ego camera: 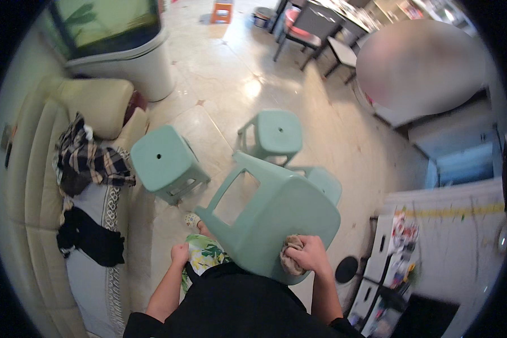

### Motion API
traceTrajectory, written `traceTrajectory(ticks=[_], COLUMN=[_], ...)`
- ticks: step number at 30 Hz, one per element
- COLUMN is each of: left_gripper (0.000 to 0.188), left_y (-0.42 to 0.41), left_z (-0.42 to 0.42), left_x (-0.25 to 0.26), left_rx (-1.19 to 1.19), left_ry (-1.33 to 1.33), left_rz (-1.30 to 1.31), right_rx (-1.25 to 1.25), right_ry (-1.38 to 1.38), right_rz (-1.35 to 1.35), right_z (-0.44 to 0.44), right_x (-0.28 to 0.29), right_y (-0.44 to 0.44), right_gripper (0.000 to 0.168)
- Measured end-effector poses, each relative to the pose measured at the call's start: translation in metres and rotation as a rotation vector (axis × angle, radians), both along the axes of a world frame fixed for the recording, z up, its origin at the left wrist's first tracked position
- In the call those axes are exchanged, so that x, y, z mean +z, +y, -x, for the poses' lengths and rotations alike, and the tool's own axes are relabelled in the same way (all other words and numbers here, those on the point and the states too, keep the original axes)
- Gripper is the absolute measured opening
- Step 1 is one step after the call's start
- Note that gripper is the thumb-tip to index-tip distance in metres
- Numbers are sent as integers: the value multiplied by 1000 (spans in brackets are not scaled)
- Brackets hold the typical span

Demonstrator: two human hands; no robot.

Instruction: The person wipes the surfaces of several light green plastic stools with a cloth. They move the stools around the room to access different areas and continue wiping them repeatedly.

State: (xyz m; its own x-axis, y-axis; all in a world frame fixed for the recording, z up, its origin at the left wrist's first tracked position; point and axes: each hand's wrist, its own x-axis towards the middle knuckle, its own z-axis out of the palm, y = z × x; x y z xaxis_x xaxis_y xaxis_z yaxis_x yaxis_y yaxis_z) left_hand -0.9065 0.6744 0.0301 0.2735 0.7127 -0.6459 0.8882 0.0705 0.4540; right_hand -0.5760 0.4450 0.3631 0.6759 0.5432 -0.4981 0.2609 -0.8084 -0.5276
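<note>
A pale green plastic stool (293,203) lies tilted before me, its legs pointing away to the upper left and its near edge against my body. My right hand (312,254) grips a crumpled brown cloth (292,256) and presses it on the stool's seat near the close edge. My left hand (180,254) is closed in a fist beside my leaf-patterned shorts (205,253), apart from the stool; the inside of the fist is hidden. Two matching stools stand upright on the floor, a left stool (162,158) and a far stool (279,132). Another green stool (326,183) is partly hidden behind the tilted one.
A cream sofa (38,198) with a plaid garment (95,160) and black clothing (91,236) runs along the left. A fish tank (110,25) stands beyond it. To the right is a white cabinet (378,253). Dark chairs (310,25) and a small orange stool (222,12) are farther off.
</note>
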Motion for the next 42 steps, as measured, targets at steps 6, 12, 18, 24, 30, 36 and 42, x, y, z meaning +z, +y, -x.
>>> traceTrajectory(ticks=[6, 12, 18, 24, 30, 36, 42], left_gripper=[30, 29, 34, 31, 31, 24, 23], left_y=[-68, -105, -115, -133, -131, -156, -166], left_z=[14, -12, -42, -59, -30, 2, 15], left_x=[11, 61, 90, 127, 136, 147, 157], left_rx=[-116, -351, -634, -696, -566, -708, -608], left_ry=[78, 112, 166, 208, 233, 202, 218], left_rz=[-124, -144, -62, 10, -16, -135, -72], right_rx=[-164, -265, -396, -232, -249, -552, -514], right_ry=[-40, -20, 57, 245, 649, 514, 431], right_rz=[37, 178, 254, 500, 509, 463, 254], right_z=[19, 46, 68, 70, 65, 66, 77], right_x=[-35, -79, -156, -274, -327, -376, -412], right_y=[-123, -204, -267, -291, -298, -296, -290], right_gripper=[37, 38, 43, 41, 41, 38, 58])
